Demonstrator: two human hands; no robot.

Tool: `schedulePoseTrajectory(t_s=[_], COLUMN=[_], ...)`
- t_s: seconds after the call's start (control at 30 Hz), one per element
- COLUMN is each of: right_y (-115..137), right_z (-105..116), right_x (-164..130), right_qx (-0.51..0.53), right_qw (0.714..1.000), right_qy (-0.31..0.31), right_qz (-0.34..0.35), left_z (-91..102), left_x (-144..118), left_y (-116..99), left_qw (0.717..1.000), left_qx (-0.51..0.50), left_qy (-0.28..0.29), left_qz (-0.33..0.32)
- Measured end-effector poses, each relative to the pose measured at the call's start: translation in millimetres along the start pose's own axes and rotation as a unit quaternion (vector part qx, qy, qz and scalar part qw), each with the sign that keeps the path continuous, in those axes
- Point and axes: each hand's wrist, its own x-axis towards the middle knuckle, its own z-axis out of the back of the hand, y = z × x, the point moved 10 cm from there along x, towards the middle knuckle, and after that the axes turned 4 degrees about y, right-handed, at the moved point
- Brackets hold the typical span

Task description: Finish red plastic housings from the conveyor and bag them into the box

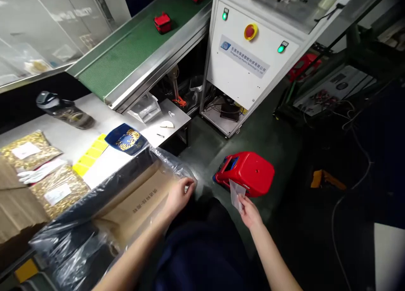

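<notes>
My right hand (251, 211) pinches a small translucent sheet, perhaps plastic film (236, 193), in front of a red stool (253, 172) on the floor. The fingers of my left hand (181, 194) are curled together by the corner of an open cardboard box (142, 198). A clear plastic liner (177, 163) hangs over the box's rim, close to those fingers. Whether they grip the liner or anything else cannot be seen.
On the white table stand a blue tray (141, 144) of small brass-coloured parts, bags of similar parts (33, 147), yellow sheets (90, 155) and a dark bottle (68, 112). A green conveyor (126, 54) carries red pieces (163, 23) beside a white machine cabinet (234, 80).
</notes>
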Motion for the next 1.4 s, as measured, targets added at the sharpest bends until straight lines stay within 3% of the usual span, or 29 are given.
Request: schedulePoseTrajectory(t_s=[0.1,0.23,0.33,0.43,0.5,0.6,0.7,0.8,0.93,1.07,1.2,1.3,1.4], right_y=[18,12,-5,-20,-27,-40,-60,-88,-133,-172,-201,-217,-227], right_z=[-20,-69,-101,-121,-130,-149,-185,-237,-308,-355,-372,-375,-377], right_x=[52,144,217,277,306,335,347,344,313,276,255,248,245], right_qx=[-0.002,-0.025,-0.056,-0.090,-0.111,-0.146,-0.180,-0.201,-0.197,-0.182,-0.185,-0.201,-0.227], right_qw=[1.000,0.998,0.994,0.987,0.981,0.969,0.952,0.935,0.910,0.888,0.876,0.869,0.862], right_qy=[-0.008,0.014,0.032,0.042,0.050,0.073,0.127,0.200,0.293,0.358,0.389,0.401,0.409], right_qz=[-0.015,-0.048,-0.087,-0.125,-0.151,-0.188,-0.211,-0.212,-0.217,-0.226,-0.219,-0.208,-0.194], left_z=[-1.2,-52.6,-95.7,-119.4,-119.5,-96.2,-50.8,2.3,58.3,81.6,84.1,82.2,75.3], left_x=[104,220,270,290,294,289,269,230,182,160,159,151,133], left_y=[15,76,134,177,191,187,160,135,114,123,132,136,142], left_qw=[0.992,0.948,0.906,0.871,0.854,0.841,0.846,0.857,0.895,0.900,0.907,0.917,0.910], left_qx=[0.105,0.219,0.257,0.263,0.258,0.251,0.248,0.261,0.300,0.327,0.316,0.282,0.255], left_qy=[0.070,0.208,0.298,0.364,0.396,0.424,0.426,0.405,0.301,0.207,0.091,-0.034,-0.144], left_qz=[0.025,0.100,0.154,0.197,0.218,0.225,0.204,0.182,0.134,0.201,0.265,0.280,0.292])
